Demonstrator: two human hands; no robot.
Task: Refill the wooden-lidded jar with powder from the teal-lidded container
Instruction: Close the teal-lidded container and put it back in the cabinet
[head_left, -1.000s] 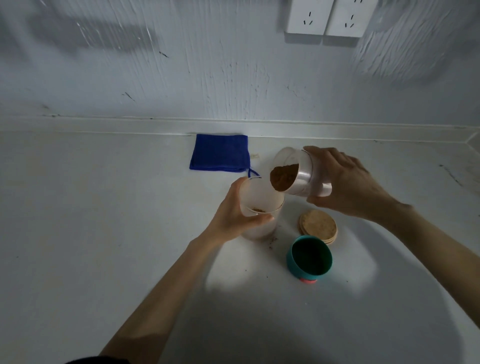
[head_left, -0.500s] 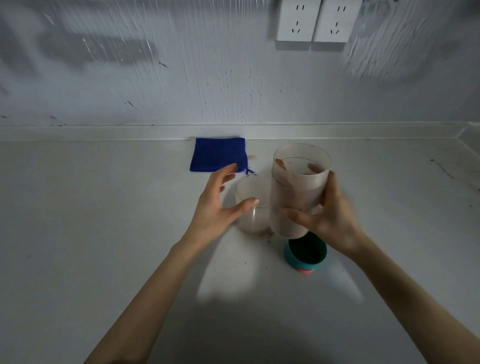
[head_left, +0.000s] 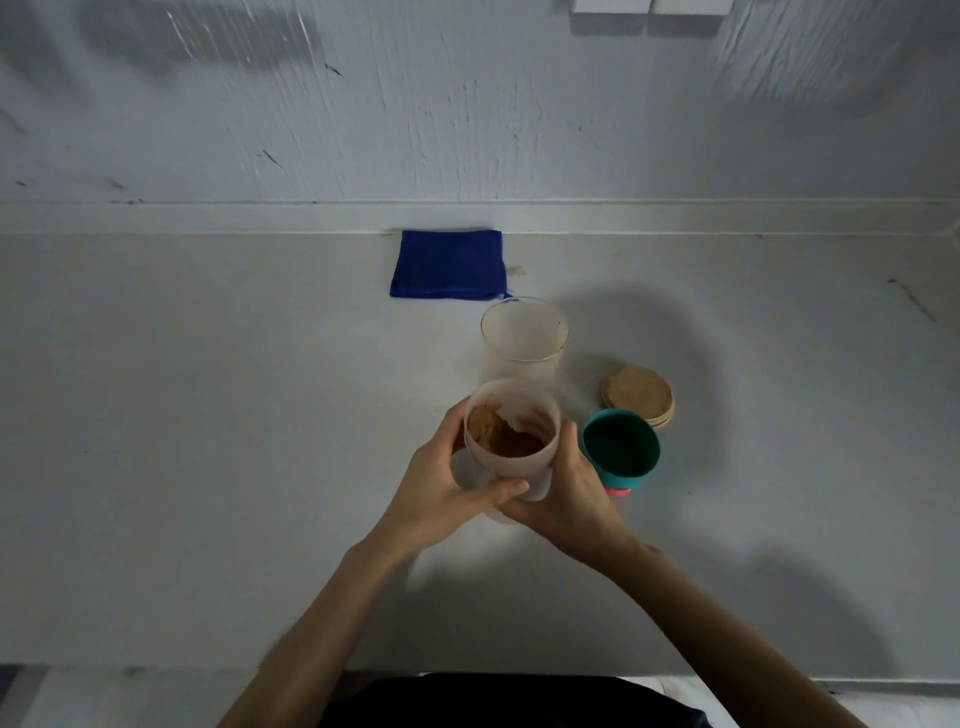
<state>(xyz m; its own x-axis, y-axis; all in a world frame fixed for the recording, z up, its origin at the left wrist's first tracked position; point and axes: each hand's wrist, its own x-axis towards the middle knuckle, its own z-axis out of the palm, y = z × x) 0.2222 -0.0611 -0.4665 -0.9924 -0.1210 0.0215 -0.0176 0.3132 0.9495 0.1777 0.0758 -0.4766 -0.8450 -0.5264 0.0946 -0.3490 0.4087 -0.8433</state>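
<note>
Hands, left hand (head_left: 441, 488) and right hand (head_left: 566, 493), clasp the powder container (head_left: 511, 441) upright, near the teal lid (head_left: 621, 449), counter (head_left: 208, 415) open leftward.

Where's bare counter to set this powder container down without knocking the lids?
Widest free patch: the counter left of the left hand, below the blue cloth. More bare room right of the wooden lid. Crowded: the teal lid touches the wooden lid, close beside the right hand and container, with the open jar just behind.
</note>
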